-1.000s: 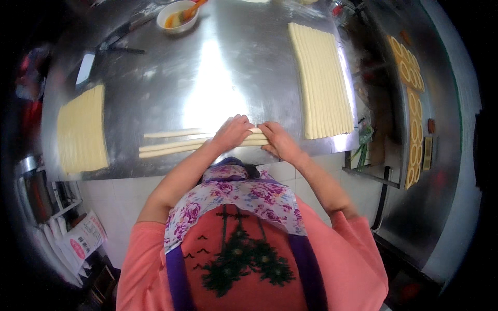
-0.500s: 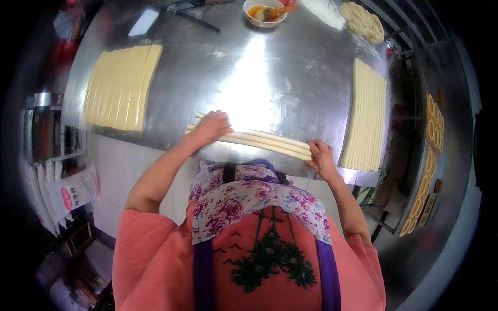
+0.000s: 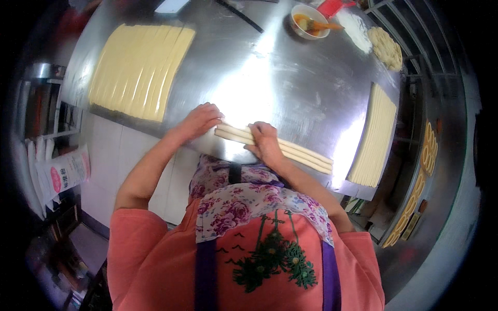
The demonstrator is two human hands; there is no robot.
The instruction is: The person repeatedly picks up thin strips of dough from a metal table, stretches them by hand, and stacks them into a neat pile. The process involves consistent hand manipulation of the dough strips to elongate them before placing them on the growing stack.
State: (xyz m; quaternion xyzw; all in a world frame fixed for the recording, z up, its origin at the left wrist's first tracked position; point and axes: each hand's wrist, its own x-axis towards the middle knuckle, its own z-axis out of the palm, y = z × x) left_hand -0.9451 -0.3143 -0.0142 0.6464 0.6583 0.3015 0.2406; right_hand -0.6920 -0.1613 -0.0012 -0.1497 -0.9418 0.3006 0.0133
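Left hand [image 3: 204, 119] bunched, grip unclear; right hand [image 3: 266, 144] clasped over pale rope-shaped dough strands [image 3: 306, 156], near edge of silvery steel worktop [image 3: 311, 67].
Cream dough rods [image 3: 372, 142], right edge: apparently rolled; flat yellow dough strips [image 3: 140, 72], left edge: seemingly unworked.

The right hand [image 3: 265, 142] spans dough ropes [image 3: 306, 156] on the counter [image 3: 293, 78]. The left hand [image 3: 202, 119] is by their left end.

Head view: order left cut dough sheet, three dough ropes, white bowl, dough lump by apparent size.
1. Left cut dough sheet
2. Three dough ropes, partly covered
3. White bowl and dough lump, too alike to rank
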